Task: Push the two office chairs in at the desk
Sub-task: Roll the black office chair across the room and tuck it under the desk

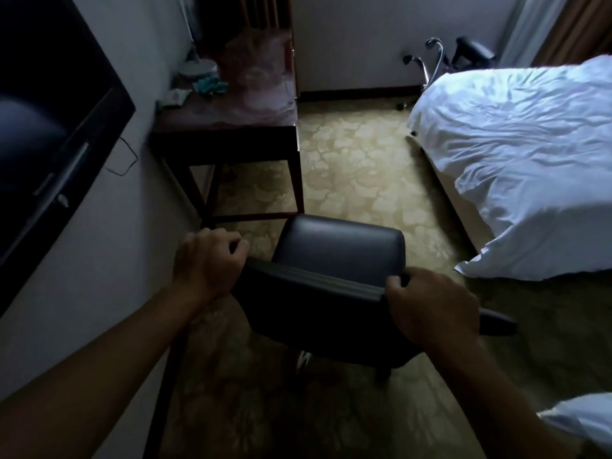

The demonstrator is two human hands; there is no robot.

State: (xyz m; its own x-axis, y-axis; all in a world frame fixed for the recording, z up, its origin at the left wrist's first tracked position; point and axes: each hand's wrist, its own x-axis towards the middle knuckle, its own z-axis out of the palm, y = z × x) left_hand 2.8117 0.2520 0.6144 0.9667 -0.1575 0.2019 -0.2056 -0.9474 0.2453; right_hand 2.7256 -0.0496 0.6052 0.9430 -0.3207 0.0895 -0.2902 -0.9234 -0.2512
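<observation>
— Hands?
— Left hand [207, 260] curled over the left end of the chair [334, 276] backrest's top edge, fingers wrapped forward. Right hand [430, 303] gripping the right end of the same edge, thumb on top
— Chair's place?
— On the carpet [357, 167], seat facing the table [231, 127], just short of its near edge and offset toward the near right corner. Front of the seat close to the near right leg; touching or not, hard to tell. One armrest poking out past the right wrist
— Second chair?
— Far across the room: chair two [463, 54] against the back wall, behind the bed [530, 154], well apart from the table. Only chrome frame and dark arm showing
— On the table?
— Clutter at the far left corner: a pale round thing, a teal bit, too blurred to name. Reddish glossy top elsewhere
— Around?
— TV [49, 127] on the left wall, cable hanging under it. White rumpled duvet over the bed's near corner
</observation>
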